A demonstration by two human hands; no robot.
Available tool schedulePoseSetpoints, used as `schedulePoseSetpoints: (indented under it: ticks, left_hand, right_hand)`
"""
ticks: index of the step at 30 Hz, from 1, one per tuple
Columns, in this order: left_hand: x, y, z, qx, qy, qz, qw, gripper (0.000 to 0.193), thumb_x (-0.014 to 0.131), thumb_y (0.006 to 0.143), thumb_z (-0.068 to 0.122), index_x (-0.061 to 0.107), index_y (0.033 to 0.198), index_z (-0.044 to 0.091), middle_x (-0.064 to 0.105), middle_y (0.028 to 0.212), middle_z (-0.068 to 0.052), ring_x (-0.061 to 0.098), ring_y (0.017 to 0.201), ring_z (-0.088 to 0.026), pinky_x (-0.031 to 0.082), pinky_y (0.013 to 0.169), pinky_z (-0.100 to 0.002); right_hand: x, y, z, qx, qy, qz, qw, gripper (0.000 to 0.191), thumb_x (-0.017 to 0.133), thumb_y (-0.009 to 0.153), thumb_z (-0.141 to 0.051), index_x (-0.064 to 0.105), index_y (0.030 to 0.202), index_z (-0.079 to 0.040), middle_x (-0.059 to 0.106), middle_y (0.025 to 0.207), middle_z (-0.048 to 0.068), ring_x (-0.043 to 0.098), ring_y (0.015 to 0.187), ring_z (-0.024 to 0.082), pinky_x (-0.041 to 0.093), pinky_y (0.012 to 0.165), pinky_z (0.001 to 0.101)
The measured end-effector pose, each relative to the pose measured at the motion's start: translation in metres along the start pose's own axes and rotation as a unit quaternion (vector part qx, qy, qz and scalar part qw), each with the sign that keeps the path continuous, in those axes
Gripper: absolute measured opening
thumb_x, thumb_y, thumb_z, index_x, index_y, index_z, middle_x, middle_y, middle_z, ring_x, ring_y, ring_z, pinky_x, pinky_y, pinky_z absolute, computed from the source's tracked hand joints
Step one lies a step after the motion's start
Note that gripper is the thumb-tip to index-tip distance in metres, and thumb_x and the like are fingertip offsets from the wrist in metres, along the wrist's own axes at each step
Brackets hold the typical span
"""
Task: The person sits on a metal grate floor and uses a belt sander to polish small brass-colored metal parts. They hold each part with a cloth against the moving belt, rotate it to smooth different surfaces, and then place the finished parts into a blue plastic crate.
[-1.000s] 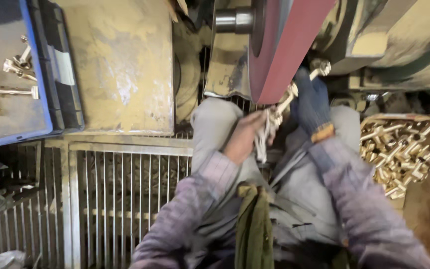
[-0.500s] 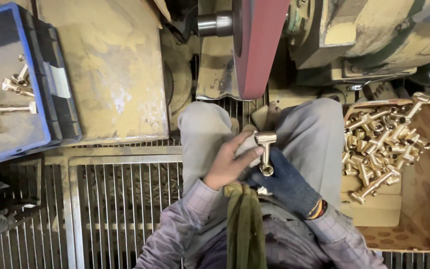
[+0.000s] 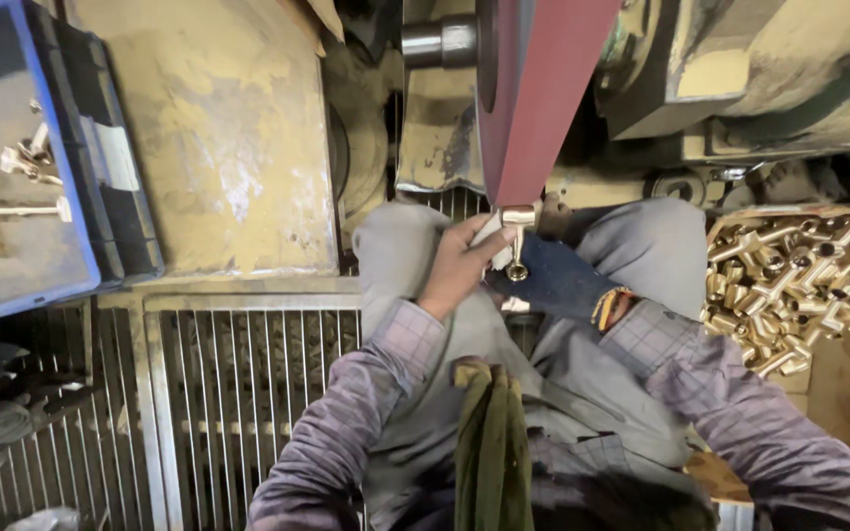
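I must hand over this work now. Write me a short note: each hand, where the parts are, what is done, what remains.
Left hand: bare, gripping the brass fitting with a pale cloth.
Right hand: in a dark blue glove, supporting the same fitting from below.
The fitting's top is at the lower end of the red sanding belt.
Done, it seems: a few fittings lie in the blue tray on the left.
Left, it seems: a pile of brass fittings in the cardboard box on the right.

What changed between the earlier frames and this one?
Both hands lifted the brass fitting from the lap back up to the red sanding belt. The bare left hand and gloved right hand kept their grip. The box of brass fittings and blue tray stayed put.
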State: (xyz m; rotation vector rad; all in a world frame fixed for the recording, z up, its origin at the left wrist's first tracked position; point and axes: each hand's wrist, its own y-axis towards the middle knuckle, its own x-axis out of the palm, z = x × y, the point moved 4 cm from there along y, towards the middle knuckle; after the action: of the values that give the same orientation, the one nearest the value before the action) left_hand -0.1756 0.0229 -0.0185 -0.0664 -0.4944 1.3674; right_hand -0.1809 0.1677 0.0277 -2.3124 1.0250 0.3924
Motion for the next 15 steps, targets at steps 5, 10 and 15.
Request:
schedulePoseSetpoints:
  ticks: [5,10,15]
  left_hand:
    - [-0.021,0.026,-0.073,-0.126,-0.062,0.069,0.988,0.027,0.074,0.099,0.021,0.075,0.108,-0.004,0.065,0.085,-0.001,0.055,0.071,-0.008,0.042,0.061,-0.024]
    - [-0.024,0.059,-0.111,-0.130,-0.259,0.123,0.949,0.022,0.068,0.089,0.013,0.070,0.099,-0.007,0.073,0.088,-0.011,0.070,0.074,-0.020,0.056,0.064,-0.032]
    - [-0.016,0.042,-0.084,-0.116,-0.180,0.112,0.970,0.024,0.069,0.095,0.015,0.073,0.105,-0.006,0.070,0.089,-0.004,0.063,0.076,-0.012,0.050,0.068,-0.027]
  right_hand:
    - [0.005,0.007,0.020,0.109,0.342,-0.096,0.928,0.032,0.071,0.093,-0.028,0.073,0.111,-0.001,0.073,0.098,0.013,0.067,0.086,0.020,0.055,0.075,0.0345]
    - [-0.011,0.027,0.016,0.109,0.393,-0.072,0.910,0.033,0.070,0.095,-0.029,0.068,0.110,0.000,0.069,0.088,0.006,0.064,0.074,0.017,0.053,0.062,0.0323]
    - [0.001,0.015,0.010,0.149,0.439,-0.083,0.882,0.041,0.072,0.093,-0.035,0.065,0.111,0.001,0.071,0.087,0.006,0.064,0.071,0.022,0.051,0.064,0.0387]
